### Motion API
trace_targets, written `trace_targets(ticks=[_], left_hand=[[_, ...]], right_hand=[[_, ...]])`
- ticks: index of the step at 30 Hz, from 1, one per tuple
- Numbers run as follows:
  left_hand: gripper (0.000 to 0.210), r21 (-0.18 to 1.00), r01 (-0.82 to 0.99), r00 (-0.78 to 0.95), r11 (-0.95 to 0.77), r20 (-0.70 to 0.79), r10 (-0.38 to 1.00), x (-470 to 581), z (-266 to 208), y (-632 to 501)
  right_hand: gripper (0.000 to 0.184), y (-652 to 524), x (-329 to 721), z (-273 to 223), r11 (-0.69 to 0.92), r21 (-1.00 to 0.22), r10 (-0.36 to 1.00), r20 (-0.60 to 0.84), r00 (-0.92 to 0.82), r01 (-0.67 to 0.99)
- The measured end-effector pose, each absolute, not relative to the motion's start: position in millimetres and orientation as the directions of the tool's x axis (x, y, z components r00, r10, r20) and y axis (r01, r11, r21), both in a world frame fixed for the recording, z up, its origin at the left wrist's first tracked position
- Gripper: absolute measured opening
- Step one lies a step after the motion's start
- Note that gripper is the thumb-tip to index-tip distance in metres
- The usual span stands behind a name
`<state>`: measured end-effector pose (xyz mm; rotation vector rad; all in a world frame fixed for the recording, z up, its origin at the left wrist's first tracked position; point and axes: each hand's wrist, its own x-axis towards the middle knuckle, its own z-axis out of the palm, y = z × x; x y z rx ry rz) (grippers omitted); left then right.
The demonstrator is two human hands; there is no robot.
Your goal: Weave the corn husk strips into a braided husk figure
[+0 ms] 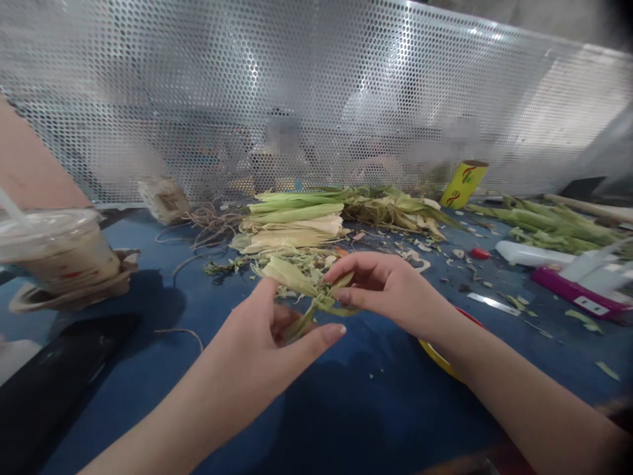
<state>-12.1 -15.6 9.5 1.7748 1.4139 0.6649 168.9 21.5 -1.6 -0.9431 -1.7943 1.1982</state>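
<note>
My left hand (264, 336) holds up a small tied piece of pale green corn husk (291, 274) just above the blue tabletop. Its fingers curl beneath and behind the piece, while the thumb stretches out to the right, apart from it. From the other side, my right hand (383, 284) pinches the husk near its knotted middle between thumb and fingers. The fingertips partly cover that spot. Right behind the hands lies a layered stack of flat corn husks (297, 221), green on top and cream below. Shredded husk bits (225, 266) lie at its front.
At left are a lidded drink cup (64, 254) in a cardboard holder and a black flat object (64, 376). Loose twine (212, 221), dry husks (395, 211) and a yellow tube (463, 185) lie behind. At right are a metal strip (493, 304), a purple object (578, 293) and scraps.
</note>
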Motion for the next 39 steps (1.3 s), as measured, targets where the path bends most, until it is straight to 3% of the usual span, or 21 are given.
trace_targets(ticks=[3,6,9,13,15,18,22,25,29,33,39], left_hand=[[0.051,0.818,0.556,0.182,-0.15,0.057,0.982,-10,7,-18],[0.036,0.778,0.561,0.199,-0.281,0.203,0.959,-10,-1,-18],[0.016,0.687,0.621,0.212,-0.377,0.316,0.925,-11,-7,-19],[0.011,0.529,0.715,0.24,-0.458,0.43,0.87,-11,-8,-21],[0.011,0.512,0.737,0.212,-0.442,0.447,0.869,-10,-6,-21],[0.013,0.638,0.687,0.164,-0.347,0.33,0.93,-10,0,-19],[0.022,0.77,0.603,0.261,-0.207,0.055,0.964,-9,10,-16],[0.026,0.833,0.539,0.302,-0.126,-0.052,0.952,-9,12,-13],[0.026,0.825,0.543,0.374,-0.153,-0.075,0.924,-10,8,-12],[0.026,0.791,0.577,0.394,-0.202,-0.054,0.917,-7,6,-15],[0.025,0.762,0.604,0.424,-0.235,-0.057,0.904,-4,4,-17]], right_hand=[[0.014,19,164,-3,0.257,-0.955,0.887,0.173,-0.429,0.147],[0.016,18,162,-5,0.206,-0.971,0.893,0.137,-0.429,0.119],[0.018,17,161,-7,0.2,-0.976,0.896,0.146,-0.418,0.088],[0.015,15,163,-5,0.242,-0.957,0.894,0.156,-0.419,0.16],[0.014,15,165,-2,0.254,-0.947,0.895,0.154,-0.418,0.196],[0.017,16,170,3,0.279,-0.939,0.892,0.176,-0.416,0.201],[0.019,19,178,8,0.322,-0.923,0.882,0.212,-0.421,0.21],[0.02,21,182,10,0.349,-0.905,0.877,0.223,-0.425,0.243],[0.017,22,183,11,0.455,-0.816,0.818,0.225,-0.529,0.356],[0.03,20,173,4,0.587,-0.709,0.763,0.323,-0.56,0.391],[0.003,11,159,-4,0.558,-0.8,0.774,0.407,-0.485,0.22]])
